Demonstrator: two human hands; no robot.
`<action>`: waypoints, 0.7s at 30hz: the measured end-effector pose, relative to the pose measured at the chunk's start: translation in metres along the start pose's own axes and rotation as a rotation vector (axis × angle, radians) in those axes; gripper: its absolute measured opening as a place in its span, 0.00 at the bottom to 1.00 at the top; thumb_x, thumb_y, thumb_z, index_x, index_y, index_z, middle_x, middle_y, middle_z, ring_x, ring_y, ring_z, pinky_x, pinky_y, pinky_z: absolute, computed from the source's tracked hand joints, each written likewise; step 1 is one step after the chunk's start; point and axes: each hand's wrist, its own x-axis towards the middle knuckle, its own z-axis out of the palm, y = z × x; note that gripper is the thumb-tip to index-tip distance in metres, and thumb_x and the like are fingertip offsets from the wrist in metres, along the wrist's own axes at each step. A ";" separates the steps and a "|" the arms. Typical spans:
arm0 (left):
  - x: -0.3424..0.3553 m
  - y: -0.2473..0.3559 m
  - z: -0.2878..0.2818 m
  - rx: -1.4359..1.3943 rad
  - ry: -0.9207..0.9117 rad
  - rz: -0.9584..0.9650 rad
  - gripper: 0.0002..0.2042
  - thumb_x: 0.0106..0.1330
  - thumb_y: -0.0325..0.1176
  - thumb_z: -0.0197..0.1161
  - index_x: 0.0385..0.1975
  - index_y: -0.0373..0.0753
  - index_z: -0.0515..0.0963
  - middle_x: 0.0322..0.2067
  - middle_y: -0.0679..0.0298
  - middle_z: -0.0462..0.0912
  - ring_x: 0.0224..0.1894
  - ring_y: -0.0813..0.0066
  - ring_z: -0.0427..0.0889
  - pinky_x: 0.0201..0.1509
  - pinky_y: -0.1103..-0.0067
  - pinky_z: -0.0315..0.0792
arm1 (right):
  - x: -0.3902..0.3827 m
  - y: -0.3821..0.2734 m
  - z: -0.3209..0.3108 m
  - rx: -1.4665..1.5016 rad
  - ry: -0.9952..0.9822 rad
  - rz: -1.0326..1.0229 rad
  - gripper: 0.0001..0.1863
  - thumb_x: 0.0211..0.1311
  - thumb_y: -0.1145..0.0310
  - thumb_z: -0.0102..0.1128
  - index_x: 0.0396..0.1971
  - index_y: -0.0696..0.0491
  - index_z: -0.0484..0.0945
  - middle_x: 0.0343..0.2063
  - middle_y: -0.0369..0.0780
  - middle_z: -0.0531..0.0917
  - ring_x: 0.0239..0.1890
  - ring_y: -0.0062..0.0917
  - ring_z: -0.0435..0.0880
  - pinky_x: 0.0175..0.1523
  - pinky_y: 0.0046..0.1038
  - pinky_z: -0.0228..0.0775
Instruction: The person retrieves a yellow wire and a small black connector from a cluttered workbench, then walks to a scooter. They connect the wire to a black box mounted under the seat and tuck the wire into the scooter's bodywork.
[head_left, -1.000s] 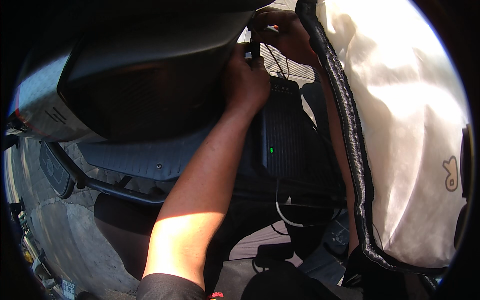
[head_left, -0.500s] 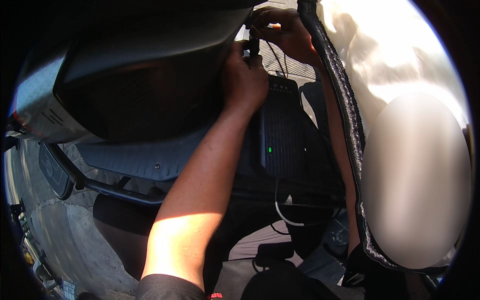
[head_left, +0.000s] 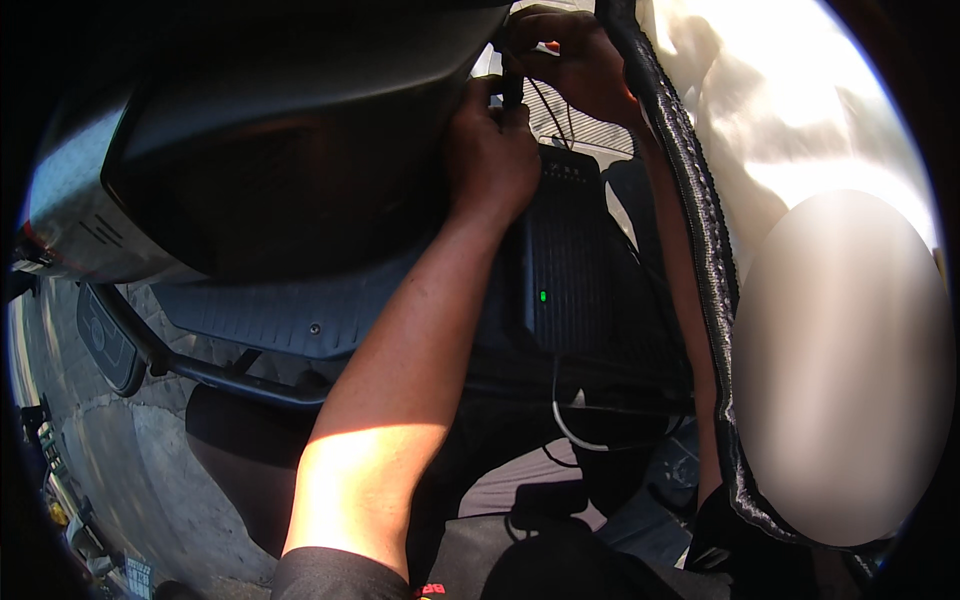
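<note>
My left hand (head_left: 492, 160) reaches up past the scooter's dark seat (head_left: 300, 110), its thumb and fingers closed round a small black connector (head_left: 512, 90). Just above and to the right, my right hand (head_left: 575, 65) bends over the connector's upper end with its fingers drawn together. What those fingertips grip is lost in shadow. A thin black cable (head_left: 553, 108) hangs beneath the right hand toward a black ribbed charger box (head_left: 570, 260). This box lies below the hands, and a small green light glows on it.
A dark footboard (head_left: 270, 322) and a tubular side bar (head_left: 240, 383) run at the left. Close along my right forearm hangs a black-edged pale cover (head_left: 780, 110). A grey cord (head_left: 565, 425) loops from the charger's near end. Paving (head_left: 130, 450) shows at left.
Both hands stay at the connector with only slight shifts of the fingers. The view has moved a little, and the pale cover's edge sits slightly farther right.
</note>
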 end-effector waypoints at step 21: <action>0.001 -0.001 -0.001 -0.019 -0.012 -0.023 0.11 0.64 0.27 0.58 0.45 0.34 0.74 0.35 0.50 0.83 0.38 0.59 0.84 0.43 0.70 0.74 | -0.004 0.004 -0.007 0.006 0.003 0.016 0.09 0.58 0.75 0.62 0.39 0.59 0.80 0.35 0.40 0.81 0.40 0.25 0.78 0.47 0.29 0.71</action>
